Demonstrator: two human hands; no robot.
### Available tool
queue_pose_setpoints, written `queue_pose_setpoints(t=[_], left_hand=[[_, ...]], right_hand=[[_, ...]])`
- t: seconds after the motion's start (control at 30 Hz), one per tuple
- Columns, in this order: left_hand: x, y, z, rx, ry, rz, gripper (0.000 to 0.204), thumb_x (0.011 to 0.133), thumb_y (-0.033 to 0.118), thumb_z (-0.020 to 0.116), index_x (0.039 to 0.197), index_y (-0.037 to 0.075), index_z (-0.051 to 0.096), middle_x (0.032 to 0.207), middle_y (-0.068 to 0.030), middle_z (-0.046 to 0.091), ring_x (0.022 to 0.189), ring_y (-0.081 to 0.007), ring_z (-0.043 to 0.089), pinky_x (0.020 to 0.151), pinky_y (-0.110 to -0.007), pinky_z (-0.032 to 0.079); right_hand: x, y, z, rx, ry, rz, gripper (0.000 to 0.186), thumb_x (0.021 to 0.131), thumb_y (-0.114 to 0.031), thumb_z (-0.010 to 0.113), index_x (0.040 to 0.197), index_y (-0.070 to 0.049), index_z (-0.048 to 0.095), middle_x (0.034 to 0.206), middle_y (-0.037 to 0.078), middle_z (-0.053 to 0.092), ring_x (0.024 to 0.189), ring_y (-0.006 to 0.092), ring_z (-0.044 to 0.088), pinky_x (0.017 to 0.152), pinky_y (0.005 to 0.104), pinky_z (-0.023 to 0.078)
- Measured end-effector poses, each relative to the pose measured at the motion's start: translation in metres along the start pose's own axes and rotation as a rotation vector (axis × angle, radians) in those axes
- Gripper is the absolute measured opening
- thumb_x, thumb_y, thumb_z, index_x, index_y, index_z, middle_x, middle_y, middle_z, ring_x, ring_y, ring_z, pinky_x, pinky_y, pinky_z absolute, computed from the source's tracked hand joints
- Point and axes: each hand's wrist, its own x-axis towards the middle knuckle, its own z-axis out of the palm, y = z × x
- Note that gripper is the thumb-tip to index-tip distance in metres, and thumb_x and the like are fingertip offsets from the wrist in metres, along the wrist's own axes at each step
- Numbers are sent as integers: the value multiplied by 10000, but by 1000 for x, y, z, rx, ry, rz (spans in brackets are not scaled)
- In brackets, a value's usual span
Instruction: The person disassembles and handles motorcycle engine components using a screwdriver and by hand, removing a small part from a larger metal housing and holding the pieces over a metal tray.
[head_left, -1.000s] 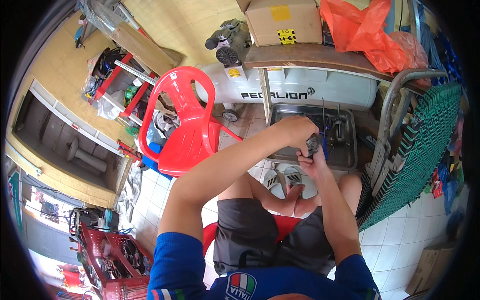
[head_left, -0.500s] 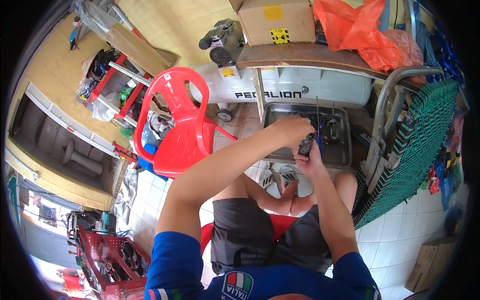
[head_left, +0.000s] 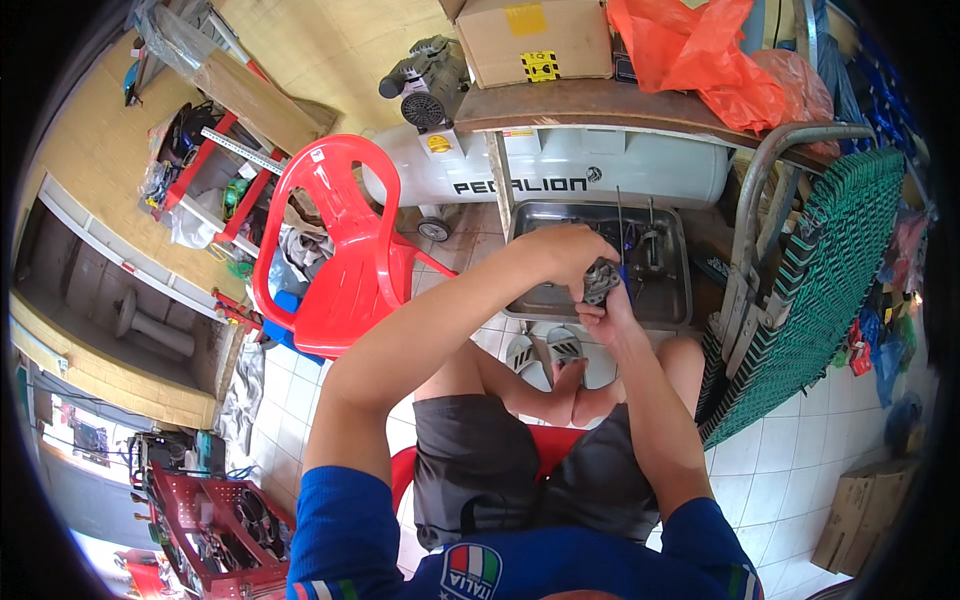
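A small dark-grey metal part [head_left: 602, 282] with an uneven, hollowed face is held between my hands, over the near edge of a black metal tray [head_left: 540, 305]. My left hand [head_left: 578, 258] curls over its upper left side. From below and the right, my right hand [head_left: 612, 312] grips it with closed fingers. The fingertips are partly hidden, and the exact kind of part cannot be made out. Just beyond my right hand, a thin rod [head_left: 619, 215] with a blue end rises over the tray; whether it touches the hand is unclear. Several dark metal pieces [head_left: 650, 245] lie in the tray.
Behind the tray, a grey air compressor tank [head_left: 660, 170] lies under a wooden bench [head_left: 590, 105] with a cardboard box [head_left: 535, 45]. A red plastic chair [head_left: 350, 285] stands left. At right leans a folded green woven cot [head_left: 815, 300]. Sandals [head_left: 566, 345] sit below the tray.
The metal part has turned between my hands, so a broader, hollowed face now shows. My hands stay close together around it. The whole view has shifted slightly.
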Motion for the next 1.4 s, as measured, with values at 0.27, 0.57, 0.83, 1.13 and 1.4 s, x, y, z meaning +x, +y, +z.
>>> queue_pose_setpoints(t=[0.27, 0.57, 0.83, 1.13, 1.4], left_hand=[[-9, 21, 7, 83, 10, -167, 556, 658, 328, 824, 1087, 6, 676, 1067, -221, 670, 1071, -378, 615, 921, -440, 488], [-2, 48, -7, 88, -39, -508, 842, 799, 696, 564, 1234, -25, 579, 1226, -246, 591, 1192, -365, 552, 981, -436, 461], [-7, 15, -5, 59, -40, -126, 715, 680, 494, 777, 1202, 31, 620, 1197, -188, 623, 1132, -349, 590, 955, -419, 483], [-14, 33, -5, 86, 165, -216, 712, 743, 568, 717, 1217, 45, 623, 1096, -237, 651, 1044, -395, 626, 911, -449, 498], [4, 35, -6, 125, -126, -567, 682, 653, 371, 834, 1218, 53, 623, 1112, -209, 649, 1062, -374, 616, 919, -447, 480]], right_hand=[[2, 4, -7, -101, 16, -40, 408, 1017, -412, 319, 889, -102, 551, 655, 33, 556, 356, 69, 319, 328, 211, 219], [-4, -1, -6, -145, 129, -94, 415, 1013, -450, 339, 929, -97, 542, 709, 88, 535, 375, 75, 299, 343, 222, 221], [7, 2, -12, -126, 42, -66, 254, 1020, -374, 352, 1002, -183, 518, 703, -11, 524, 407, 61, 303, 378, 218, 212], [4, 1, -7, -130, 25, -78, 308, 1024, -388, 320, 950, -179, 535, 654, -19, 501, 397, 67, 310, 386, 233, 200], [-1, -3, -6, -138, 123, -76, 368, 1019, -430, 333, 915, -154, 553, 648, -6, 540, 370, 61, 292, 347, 212, 203]])
